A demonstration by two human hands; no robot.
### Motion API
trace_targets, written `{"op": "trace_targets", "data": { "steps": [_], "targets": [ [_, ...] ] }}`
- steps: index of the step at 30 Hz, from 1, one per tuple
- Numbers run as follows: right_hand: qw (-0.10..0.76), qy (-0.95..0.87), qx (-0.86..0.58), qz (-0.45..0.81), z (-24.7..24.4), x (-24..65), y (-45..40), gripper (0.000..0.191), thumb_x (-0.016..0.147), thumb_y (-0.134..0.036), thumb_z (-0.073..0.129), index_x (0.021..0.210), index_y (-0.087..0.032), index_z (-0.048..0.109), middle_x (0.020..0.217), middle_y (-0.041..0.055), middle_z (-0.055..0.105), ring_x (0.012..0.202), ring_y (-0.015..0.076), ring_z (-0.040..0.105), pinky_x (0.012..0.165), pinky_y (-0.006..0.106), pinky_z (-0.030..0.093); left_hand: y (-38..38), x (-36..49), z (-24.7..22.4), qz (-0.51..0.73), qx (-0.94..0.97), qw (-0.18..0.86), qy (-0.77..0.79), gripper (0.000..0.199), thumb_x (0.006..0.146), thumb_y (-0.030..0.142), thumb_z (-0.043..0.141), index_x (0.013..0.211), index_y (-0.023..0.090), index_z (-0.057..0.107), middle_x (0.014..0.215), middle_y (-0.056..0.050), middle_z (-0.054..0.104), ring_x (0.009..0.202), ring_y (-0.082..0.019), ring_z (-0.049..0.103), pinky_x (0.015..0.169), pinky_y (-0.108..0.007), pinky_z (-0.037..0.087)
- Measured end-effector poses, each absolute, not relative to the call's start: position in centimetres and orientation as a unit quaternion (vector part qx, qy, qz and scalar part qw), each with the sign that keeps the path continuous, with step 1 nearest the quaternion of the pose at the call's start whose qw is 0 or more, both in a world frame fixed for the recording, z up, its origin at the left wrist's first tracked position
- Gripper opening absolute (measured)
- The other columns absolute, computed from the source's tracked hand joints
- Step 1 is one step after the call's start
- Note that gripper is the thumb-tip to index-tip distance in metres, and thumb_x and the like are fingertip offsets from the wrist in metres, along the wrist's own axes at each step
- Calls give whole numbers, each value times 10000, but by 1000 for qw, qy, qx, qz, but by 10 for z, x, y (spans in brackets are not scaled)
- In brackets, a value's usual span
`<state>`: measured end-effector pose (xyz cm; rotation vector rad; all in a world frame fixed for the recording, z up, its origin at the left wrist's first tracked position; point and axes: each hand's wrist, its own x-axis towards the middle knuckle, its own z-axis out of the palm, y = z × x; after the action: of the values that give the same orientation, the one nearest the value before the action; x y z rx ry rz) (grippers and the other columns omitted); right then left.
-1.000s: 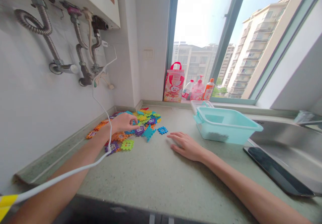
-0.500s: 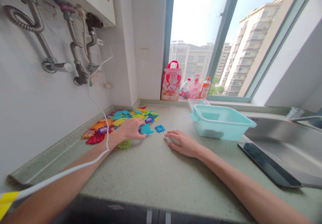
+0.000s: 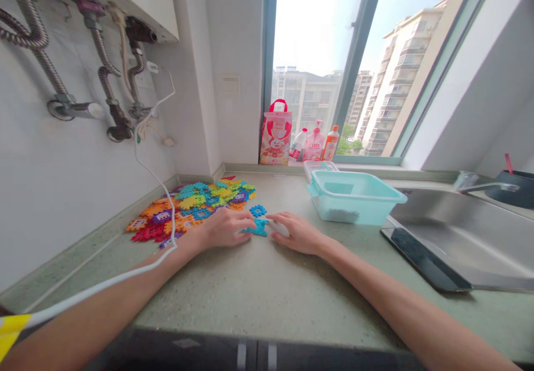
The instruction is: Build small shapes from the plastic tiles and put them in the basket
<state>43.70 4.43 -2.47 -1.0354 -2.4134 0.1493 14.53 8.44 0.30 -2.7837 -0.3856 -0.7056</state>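
Observation:
A light-blue plastic interlocking tile (image 3: 259,227) with notched edges is low over the counter or on it; I cannot tell which. My left hand (image 3: 227,228) pinches it from the left, thumb and fingers closed at its edge. At its right edge is my right hand (image 3: 299,233), index finger and thumb apart, the index fingertip at or very near the tile. Just beyond lies a blue square tile (image 3: 257,211) with an open centre. Behind my left hand spreads a pile of interlocking tiles (image 3: 192,202) in orange, red, yellow, green, blue and purple.
A turquoise plastic box (image 3: 356,196) stands to the right, its pale lid (image 3: 320,166) behind it. A dark phone (image 3: 425,260) lies beside the steel sink (image 3: 467,232). A white cable (image 3: 125,273) crosses over my left forearm. Bottles (image 3: 314,146) and a pink bag (image 3: 276,137) line the windowsill.
My left hand has carried the light-blue tile right and nearer to me. My right hand's fingers, lying flat before, now curve beside that tile. The camera view has shifted slightly right.

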Motion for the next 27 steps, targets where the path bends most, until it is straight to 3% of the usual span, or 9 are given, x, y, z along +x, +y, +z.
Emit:
{"op": "trace_targets", "data": {
  "steps": [3, 8, 12, 17, 22, 27],
  "targets": [
    [258, -891, -370, 58, -25, 437, 45, 505, 954, -302, 682, 1444, -203, 613, 1368, 149, 699, 1263, 297, 664, 1113, 470, 516, 83, 149, -3, -243, -956, 86, -143, 204, 963, 334, 652, 1132, 224, 682, 1104, -37, 764, 868, -169, 743, 736, -257, 557],
    [269, -893, -355, 69, -25, 437, 45, 410, 954, -238, 663, 1363, -215, 666, 1357, 126, 705, 1256, 276, 660, 1114, 451, 513, 95, 151, -9, -305, -918, -33, -251, 213, 1038, 203, 486, 1099, 212, 690, 1056, -45, 761, 977, -174, 727, 887, -289, 559],
    [268, -900, -335, 74, -27, 435, 45, 296, 975, -242, 644, 1258, -239, 727, 1393, 114, 687, 1271, 270, 652, 1120, 455, 510, 100, 151, -11, -299, -899, -114, -298, 87, 950, 281, 671, 969, 219, 729, 1022, -25, 776, 962, -190, 724, 893, -304, 568],
    [282, -897, -331, 79, -28, 432, 45, 279, 1012, -263, 600, 1252, -249, 742, 1294, 106, 737, 1199, 257, 682, 1076, 444, 533, 99, 150, -12, -296, -903, -159, -267, 139, 901, 301, 733, 797, 212, 759, 1118, -45, 794, 1064, -209, 738, 1012, -334, 551],
    [285, -878, -373, 97, -25, 427, 43, 328, 1082, -357, 503, 1075, -223, 802, 1137, 101, 776, 1072, 237, 711, 1002, 391, 544, 101, 150, -13, -286, -907, -175, -255, 152, 922, 303, 726, 970, 217, 842, 1092, -59, 814, 1036, -210, 760, 984, -323, 576],
    [312, -857, -393, 114, -27, 425, 45, 262, 1035, -392, 608, 1017, -231, 815, 1104, 79, 781, 1011, 232, 724, 960, 365, 543, 103, 151, -14, -268, -917, -148, -254, 218, 913, 349, 760, 1063, 216, 845, 1090, -70, 816, 1027, -224, 762, 974, -325, 568]
  ]
}}
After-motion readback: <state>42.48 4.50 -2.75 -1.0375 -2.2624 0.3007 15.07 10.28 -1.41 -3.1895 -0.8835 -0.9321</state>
